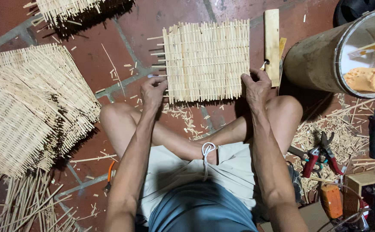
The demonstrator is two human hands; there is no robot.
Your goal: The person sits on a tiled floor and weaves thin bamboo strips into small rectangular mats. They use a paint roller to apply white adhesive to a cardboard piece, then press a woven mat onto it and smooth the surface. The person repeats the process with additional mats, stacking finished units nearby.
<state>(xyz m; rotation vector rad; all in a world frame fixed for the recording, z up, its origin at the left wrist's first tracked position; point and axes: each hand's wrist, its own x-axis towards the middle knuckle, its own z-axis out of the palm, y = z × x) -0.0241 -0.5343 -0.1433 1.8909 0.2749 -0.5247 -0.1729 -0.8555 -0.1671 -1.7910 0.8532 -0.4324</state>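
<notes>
Where the red tiled floor (97,64) lies just past the person's crossed legs, a rectangular woven bamboo-slat mat (207,60) lies flat, seen from the head camera. The left hand (153,91) pinches the mat's near left edge, fingers curled on the protruding slat ends. The right hand (256,88) grips the near right corner, thumb on top, fingers closed on the edge. A wooden block (272,43) lies just beside the mat's right edge. To the left rests a stack of finished woven mats (28,107), with loose bamboo slats (24,206) below it. Red-handled pruning shears (321,154) lie on slat trimmings near the right knee, and a large cylindrical drum (321,60) lies on its side at upper right.
</notes>
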